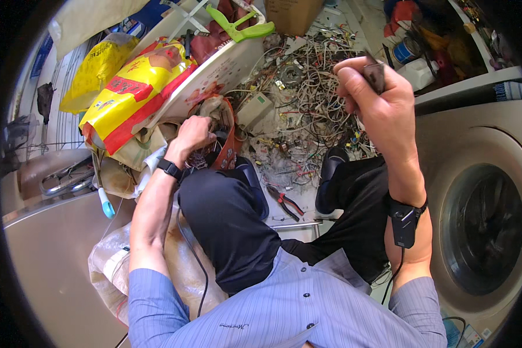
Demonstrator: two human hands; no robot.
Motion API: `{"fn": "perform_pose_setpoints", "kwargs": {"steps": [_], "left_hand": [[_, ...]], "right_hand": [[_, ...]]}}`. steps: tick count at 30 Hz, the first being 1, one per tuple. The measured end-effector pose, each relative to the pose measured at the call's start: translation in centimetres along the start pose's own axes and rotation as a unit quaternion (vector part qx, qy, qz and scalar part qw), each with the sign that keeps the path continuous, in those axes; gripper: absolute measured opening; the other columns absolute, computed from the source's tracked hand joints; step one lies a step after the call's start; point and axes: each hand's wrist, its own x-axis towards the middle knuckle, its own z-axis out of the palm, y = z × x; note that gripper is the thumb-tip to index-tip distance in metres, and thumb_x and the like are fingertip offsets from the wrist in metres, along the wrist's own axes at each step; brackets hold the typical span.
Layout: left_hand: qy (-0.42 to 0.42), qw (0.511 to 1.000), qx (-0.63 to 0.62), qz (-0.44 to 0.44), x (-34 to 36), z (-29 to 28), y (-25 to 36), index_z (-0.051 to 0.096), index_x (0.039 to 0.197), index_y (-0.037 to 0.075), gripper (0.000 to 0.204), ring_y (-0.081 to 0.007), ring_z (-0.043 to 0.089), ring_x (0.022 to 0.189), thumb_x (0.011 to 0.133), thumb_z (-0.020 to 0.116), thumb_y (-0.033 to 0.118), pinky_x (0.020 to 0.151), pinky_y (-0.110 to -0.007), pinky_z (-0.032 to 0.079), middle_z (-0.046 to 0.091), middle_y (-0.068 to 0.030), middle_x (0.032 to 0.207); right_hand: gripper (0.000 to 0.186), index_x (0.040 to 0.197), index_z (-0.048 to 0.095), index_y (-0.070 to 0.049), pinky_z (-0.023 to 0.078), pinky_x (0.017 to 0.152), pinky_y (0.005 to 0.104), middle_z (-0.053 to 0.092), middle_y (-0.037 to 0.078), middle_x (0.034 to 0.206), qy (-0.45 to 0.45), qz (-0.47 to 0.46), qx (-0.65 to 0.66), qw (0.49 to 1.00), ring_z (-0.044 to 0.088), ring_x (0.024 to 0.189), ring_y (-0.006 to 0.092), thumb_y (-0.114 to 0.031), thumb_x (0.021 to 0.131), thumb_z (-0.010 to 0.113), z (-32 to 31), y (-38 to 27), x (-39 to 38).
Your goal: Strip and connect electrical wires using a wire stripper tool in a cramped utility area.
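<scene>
Gripping a dark, indistinct piece (pixel 376 78), right fingers (pixel 354 64) curl.

Right grip (pixel 387 98) high, fingers (pixel 352 62) curled; left grip (pixel 195 135) lower, both forearms (pixel 151 220) forward.

The bare right hand (pixel 383 101) is raised above the floor, gripping a small dark flat piece (pixel 375 77). The bare left hand (pixel 194 134), wearing a black wristband (pixel 170 169), is at the mouth of an orange-red bag (pixel 231 152) containing thin wires (pixel 198 160); its fingertip contact is hidden. I note tangled grey cables (pixel 322 93) heaped ahead, red-and-black-handled pliers (pixel 284 202) lying between two dark shoes (pixel 329 174), and a beige front-loading washing machine (pixel 438 139) at right.
</scene>
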Motion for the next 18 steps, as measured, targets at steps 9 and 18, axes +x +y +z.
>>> {"fn": "perform_pose_setpoints", "kwargs": {"steps": [9, 18], "left_hand": [[-0.148, 0.978, -0.019, 0.148, 9.8, -4.8, 4.9, 0.073, 0.089, 0.000, 0.024, -0.0405, 0.071, 0.086, 0.079, 0.066, 0.021, 0.075, -0.048, 0.057, 0.072, -0.0237, 0.089], [-0.066, 0.985, -0.116, 0.111, 15.4, 14.8, 16.1, 0.070, 0.098, 0.001, 0.026, -0.0445, 0.068, 0.096, 0.087, 0.057, 0.020, 0.082, -0.054, 0.054, 0.070, -0.0272, 0.096]], "right_hand": [[0.013, 0.097, 0.073, -0.001, 0.044, 0.054, 0.0215, 0.066, 0.002, 0.073, 0.073, 0.019, 0.047, 0.996, 0.057, 0.060, 0.0064, -0.013, 0.096, 0.068, -3.2, 0.5, 0.7], [0.014, 0.092, 0.072, -0.001, 0.043, 0.053, 0.0220, 0.064, 0.000, 0.069, 0.056, 0.046, 0.034, 0.997, 0.056, 0.059, 0.0048, -0.013, 0.095, 0.068, -2.2, 1.2, 2.2]]}}
